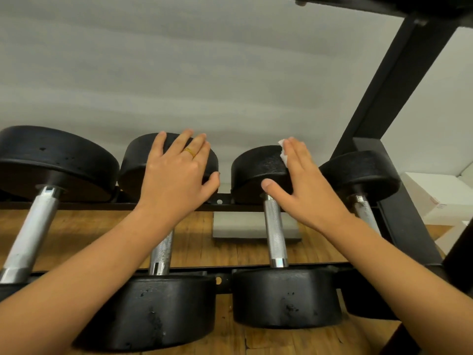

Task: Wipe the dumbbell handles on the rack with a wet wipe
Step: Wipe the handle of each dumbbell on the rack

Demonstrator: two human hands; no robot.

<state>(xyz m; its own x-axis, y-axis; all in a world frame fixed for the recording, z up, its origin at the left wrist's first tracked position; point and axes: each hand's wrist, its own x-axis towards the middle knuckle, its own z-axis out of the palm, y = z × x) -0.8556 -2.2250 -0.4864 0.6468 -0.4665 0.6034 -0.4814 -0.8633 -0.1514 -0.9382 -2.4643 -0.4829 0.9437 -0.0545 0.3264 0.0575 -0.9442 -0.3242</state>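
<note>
Mid-frame, the left hand [176,170] lies flat, fingers straight, on one dumbbell [138,160]; the right hand [304,180], fingers also straight, presses the wipe [282,151] against the next dumbbell's [256,170] far end. The step looks like wiping the weight, not the grip — next the wipe should come down and wrap around the handle [275,226] below.

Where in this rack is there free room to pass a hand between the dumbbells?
The open gap lies between the second knurled steel handle and the third knurled steel handle, above the flat grey slab. The neighbouring gaps are crossed by the forearms. Along both rails the black round dumbbell heads crowd closely.
</note>
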